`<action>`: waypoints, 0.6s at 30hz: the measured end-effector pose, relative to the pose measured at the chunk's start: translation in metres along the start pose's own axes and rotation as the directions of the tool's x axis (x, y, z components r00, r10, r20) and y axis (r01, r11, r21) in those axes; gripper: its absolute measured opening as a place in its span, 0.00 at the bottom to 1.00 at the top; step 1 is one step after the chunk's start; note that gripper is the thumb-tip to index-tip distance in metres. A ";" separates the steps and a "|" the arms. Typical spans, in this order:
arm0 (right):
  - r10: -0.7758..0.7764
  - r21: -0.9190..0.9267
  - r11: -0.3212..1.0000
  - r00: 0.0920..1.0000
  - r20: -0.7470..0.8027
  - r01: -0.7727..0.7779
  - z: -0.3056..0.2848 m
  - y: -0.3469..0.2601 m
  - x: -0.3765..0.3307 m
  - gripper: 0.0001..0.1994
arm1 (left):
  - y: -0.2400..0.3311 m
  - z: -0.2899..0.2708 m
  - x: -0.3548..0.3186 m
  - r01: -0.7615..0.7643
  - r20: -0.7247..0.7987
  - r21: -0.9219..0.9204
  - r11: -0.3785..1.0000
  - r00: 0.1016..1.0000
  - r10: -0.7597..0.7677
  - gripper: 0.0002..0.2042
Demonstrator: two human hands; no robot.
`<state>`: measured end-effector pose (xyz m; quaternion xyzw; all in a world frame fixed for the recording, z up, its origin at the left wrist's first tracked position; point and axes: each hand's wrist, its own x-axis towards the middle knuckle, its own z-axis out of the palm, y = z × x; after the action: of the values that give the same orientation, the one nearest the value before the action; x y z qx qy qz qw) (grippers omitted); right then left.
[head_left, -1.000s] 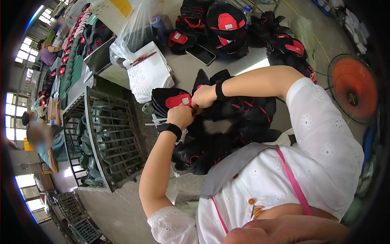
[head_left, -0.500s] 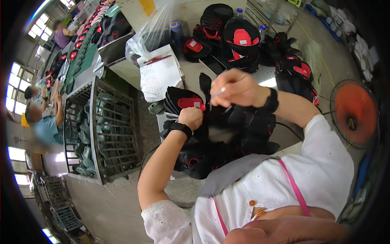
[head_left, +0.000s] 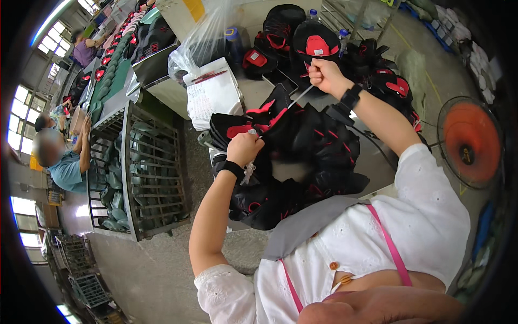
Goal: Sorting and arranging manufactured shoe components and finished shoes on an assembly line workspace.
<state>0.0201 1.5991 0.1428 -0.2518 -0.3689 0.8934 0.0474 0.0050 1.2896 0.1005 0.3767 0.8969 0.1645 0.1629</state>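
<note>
Head-worn fisheye camera looks steeply down, close.

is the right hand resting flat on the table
No, the right hand is raised in a fist, pulling a pale thread taut above the black shoe upper.

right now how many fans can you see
1. An orange fan stands on the floor at the far right, beyond the right hand that pulls a white lace. Others may be hidden outside the view.

Clear plastic bag (head_left: 202,40) beside white written sheet (head_left: 213,94)
</note>
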 end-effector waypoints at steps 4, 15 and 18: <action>-0.095 -0.625 0.599 0.819 0.566 0.501 0.031 -0.009 -0.057 0.08 | 0.017 0.009 0.001 -0.255 -0.166 0.004 0.967 0.953 0.252 0.13; 0.616 -0.391 -0.553 0.677 0.403 0.736 0.003 0.039 -0.053 0.11 | -0.053 0.014 0.018 -0.206 -0.473 0.263 0.942 0.824 0.312 0.08; 0.540 -0.439 -0.654 0.786 0.300 0.616 -0.028 0.026 -0.050 0.11 | -0.083 -0.020 0.007 0.109 -0.287 -0.245 0.963 0.941 -0.180 0.06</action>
<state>0.0799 1.5851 0.1288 0.2011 -0.9416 -0.0189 -0.2695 -0.0592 1.2367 0.0824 0.2583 0.9121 0.3094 0.0752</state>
